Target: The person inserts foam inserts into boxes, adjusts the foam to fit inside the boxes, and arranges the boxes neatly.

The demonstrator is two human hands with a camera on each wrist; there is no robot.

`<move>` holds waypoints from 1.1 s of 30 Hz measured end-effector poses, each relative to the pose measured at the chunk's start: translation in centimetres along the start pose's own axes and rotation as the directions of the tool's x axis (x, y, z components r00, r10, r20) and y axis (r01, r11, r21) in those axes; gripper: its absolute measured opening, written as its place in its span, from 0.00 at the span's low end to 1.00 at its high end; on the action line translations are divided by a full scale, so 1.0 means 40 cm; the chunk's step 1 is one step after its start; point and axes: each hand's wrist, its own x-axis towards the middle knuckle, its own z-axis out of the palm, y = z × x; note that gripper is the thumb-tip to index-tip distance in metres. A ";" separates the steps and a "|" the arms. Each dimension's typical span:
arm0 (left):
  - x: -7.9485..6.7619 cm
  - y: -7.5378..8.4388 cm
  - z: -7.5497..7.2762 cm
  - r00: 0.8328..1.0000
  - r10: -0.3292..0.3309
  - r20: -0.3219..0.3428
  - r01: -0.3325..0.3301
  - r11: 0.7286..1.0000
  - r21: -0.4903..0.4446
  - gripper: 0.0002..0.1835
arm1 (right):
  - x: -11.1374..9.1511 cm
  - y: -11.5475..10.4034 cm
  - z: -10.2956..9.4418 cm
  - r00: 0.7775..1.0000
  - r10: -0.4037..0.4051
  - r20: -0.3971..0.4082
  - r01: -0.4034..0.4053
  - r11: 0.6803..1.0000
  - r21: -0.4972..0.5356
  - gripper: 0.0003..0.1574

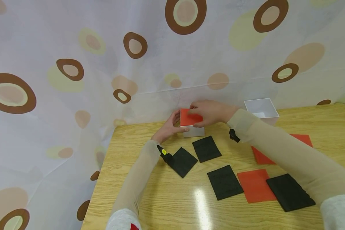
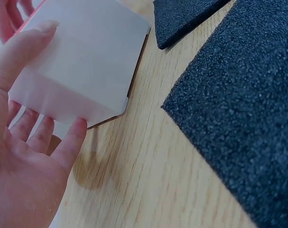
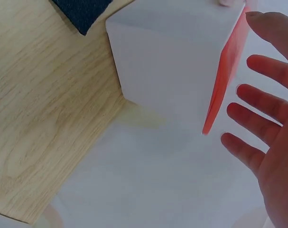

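"One white box (image 1: 194, 131) stands near the back edge of the bench (image 1: 161, 204). What has hold of it?"

"The left hand (image 1: 170, 128): thumb across the front, other fingers along the side, partly hidden from above."

"And the right hand (image 1: 211, 111)?"

"Loosely spread over the red square (image 1: 185, 118) that lies across the top of that box. It blocks part of the red, and I can't tell whether the fingertips touch."

"What else is hard to see?"

"The far red square (image 1: 302, 139), crossed by the right sleeve (image 1: 284, 159), which also covers a lower bit of the open box (image 1: 271, 120); I can't make out the pale patch inside. Then the leftmost black square (image 1: 184, 163): the black wrist device (image 1: 162, 153) overlaps its corner, dark on dark."
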 end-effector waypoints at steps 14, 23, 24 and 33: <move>0.000 -0.001 -0.001 1.000 0.005 0.003 -0.005 1.000 0.009 0.51 | -0.004 -0.028 0.026 0.999 -0.043 0.028 0.045 0.997 -0.056 0.28; 0.001 0.000 0.000 1.000 0.009 0.004 -0.009 1.000 0.000 0.50 | 0.000 -0.024 0.042 0.998 -0.021 0.059 0.024 0.998 -0.056 0.26; 0.000 -0.001 0.000 1.000 0.008 0.004 -0.008 1.000 -0.002 0.51 | 0.000 -0.024 0.043 0.998 -0.018 0.062 0.022 0.998 -0.054 0.26; -0.003 0.001 0.001 1.000 0.008 0.004 -0.008 1.000 0.004 0.52 | 0.003 -0.023 0.051 0.996 0.010 0.086 -0.005 0.998 -0.055 0.27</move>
